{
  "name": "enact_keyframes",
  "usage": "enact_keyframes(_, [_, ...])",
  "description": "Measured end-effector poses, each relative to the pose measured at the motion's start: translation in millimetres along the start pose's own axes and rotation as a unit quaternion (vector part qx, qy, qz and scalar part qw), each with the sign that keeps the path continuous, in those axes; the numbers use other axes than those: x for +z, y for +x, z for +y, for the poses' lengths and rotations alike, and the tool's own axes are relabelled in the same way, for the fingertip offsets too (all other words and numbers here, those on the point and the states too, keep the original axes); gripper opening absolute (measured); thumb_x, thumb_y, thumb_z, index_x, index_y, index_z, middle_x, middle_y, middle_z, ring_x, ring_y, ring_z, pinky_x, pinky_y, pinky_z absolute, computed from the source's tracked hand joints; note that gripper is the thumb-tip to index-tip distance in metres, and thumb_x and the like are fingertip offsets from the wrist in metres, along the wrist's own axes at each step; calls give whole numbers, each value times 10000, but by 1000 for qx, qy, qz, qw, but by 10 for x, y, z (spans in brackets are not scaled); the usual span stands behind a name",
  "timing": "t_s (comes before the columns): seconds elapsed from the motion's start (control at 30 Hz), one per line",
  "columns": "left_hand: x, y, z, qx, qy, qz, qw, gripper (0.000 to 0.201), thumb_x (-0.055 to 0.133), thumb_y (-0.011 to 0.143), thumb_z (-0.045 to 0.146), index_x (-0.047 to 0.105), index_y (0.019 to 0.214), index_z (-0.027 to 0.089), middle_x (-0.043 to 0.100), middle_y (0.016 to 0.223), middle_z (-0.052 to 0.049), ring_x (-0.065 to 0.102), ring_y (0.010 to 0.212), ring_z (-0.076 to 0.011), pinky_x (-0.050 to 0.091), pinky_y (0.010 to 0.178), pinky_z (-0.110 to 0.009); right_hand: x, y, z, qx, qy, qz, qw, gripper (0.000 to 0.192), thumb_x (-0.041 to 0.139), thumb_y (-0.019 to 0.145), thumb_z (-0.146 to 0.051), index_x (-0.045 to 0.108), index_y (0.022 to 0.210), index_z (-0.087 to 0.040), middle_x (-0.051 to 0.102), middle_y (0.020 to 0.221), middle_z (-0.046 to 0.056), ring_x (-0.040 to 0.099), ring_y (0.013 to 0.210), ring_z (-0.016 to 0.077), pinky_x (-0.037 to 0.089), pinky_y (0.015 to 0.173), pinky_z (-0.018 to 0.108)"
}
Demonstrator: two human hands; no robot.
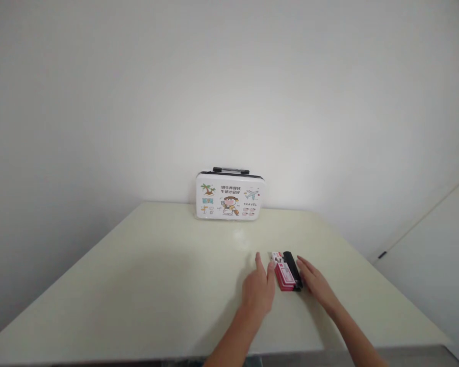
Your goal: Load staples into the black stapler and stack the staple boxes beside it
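Observation:
On the right half of the table, a black stapler lies beside a red-and-white box with a printed label. A smaller white box with dark and red print sits at their far end. My left hand is just left of these things, its thumb and a finger stretched apart; the thumb tip is close to the boxes. Along the stapler's right side rests my right hand, fingers extended, near or touching it. Neither hand is wrapped around anything.
A white carry case with cartoon travel prints and a black handle stands upright at the back of the pale table, near the wall. The table's front edge runs below my forearms.

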State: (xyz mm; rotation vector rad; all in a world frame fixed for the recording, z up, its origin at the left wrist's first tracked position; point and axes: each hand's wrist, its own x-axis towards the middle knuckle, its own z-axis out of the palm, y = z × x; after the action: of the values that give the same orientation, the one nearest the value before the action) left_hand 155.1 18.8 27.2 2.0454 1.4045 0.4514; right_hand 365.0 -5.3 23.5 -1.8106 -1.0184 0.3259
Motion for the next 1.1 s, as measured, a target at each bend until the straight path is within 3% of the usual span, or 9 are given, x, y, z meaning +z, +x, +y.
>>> enact_keyframes(0.1, [54, 383, 119, 20, 15, -18, 1000, 645, 173, 1042, 537, 441, 1458, 122, 714, 1186, -211, 686, 1097, -310, 492, 893, -384, 154, -21, -33, -16, -5, -120, 993, 633, 604, 734, -739, 806, 862, -153, 774, 807, 117, 699, 797, 290, 538, 805, 383])
enact_keyframes(0.17, [66, 403, 12, 30, 23, -23, 999, 600, 189, 1044, 522, 541, 1360, 153, 711, 1199, -196, 685, 1095, -301, 484, 911, -379, 280, -151, -49, -23, -6, -174, 984, 654, 557, 785, -750, 803, 872, -151, 781, 817, 114, 698, 791, 290, 529, 785, 370])
enact_keyframes(0.3, [-125, 66, -484, 9, 34, -12, 999, 578, 173, 1049, 515, 582, 1285, 181, 742, 1085, -159, 714, 994, -277, 493, 844, -350, 713, -593, -167, -33, -4, -224, 974, 643, 460, 893, -720, 792, 1032, -186, 793, 916, 111, 708, 842, 283, 497, 779, 335])
enact_keyframes(0.43, [-589, -350, -1004, -34, 33, 8, 999, 560, 199, 1045, 546, 579, 1305, 228, 764, 1013, -101, 724, 929, -241, 486, 797, -304, 1224, -1086, -446, -39, -22, -228, 973, 576, 448, 935, -689, 716, 1248, -285, 790, 888, 64, 716, 815, 265, 464, 699, 297])
enact_keyframes(0.53, [-872, -533, -1241, -79, 29, 33, 996, 536, 234, 1034, 557, 596, 1292, 257, 769, 981, -65, 723, 924, -238, 482, 788, -301, 1467, -1301, -620, -37, -65, -197, 978, 570, 435, 943, -692, 708, 1256, -301, 753, 773, 34, 695, 704, 249, 411, 589, 288])
enact_keyframes(0.67, [-866, -577, -1275, -157, 32, 125, 979, 536, 319, 1003, 588, 507, 1375, 250, 728, 1102, -68, 704, 1009, -242, 489, 819, -310, 1526, -1332, -602, -27, -54, -150, 987, 557, 462, 927, -682, 737, 1171, -263, 658, 634, 1, 654, 611, 236, 403, 555, 295])
enact_keyframes(0.77, [-678, -566, -1209, -133, 59, 180, 973, 630, 542, 911, 498, 394, 1464, 236, 618, 1339, -101, 636, 1169, -246, 482, 910, -295, 1454, -1297, -483, -16, -30, -130, 991, 562, 494, 909, -676, 732, 1161, -233, 602, 588, -17, 632, 577, 228, 414, 553, 296])
enact_keyframes(0.87, [-600, -586, -1247, -100, 67, 179, 977, 505, 545, 902, 369, 475, 1385, 240, 624, 1322, -89, 635, 1157, -226, 463, 960, -280, 1395, -1286, -405, -12, -15, -133, 991, 573, 508, 903, -677, 726, 1158, -212, 581, 579, -25, 621, 566, 220, 405, 549, 293])
enact_keyframes(1.1, [-1005, -322, -1755, -98, 67, 215, 969, 472, 573, 888, 376, 546, 1336, 229, 636, 1353, -53, 629, 1185, -209, 436, 1029, -286, 1410, -1270, -379, -9, -3, -144, 990, 575, 488, 903, -697, 724, 1124, -222, 562, 584, -29, 615, 575, 226, 386, 555, 299])
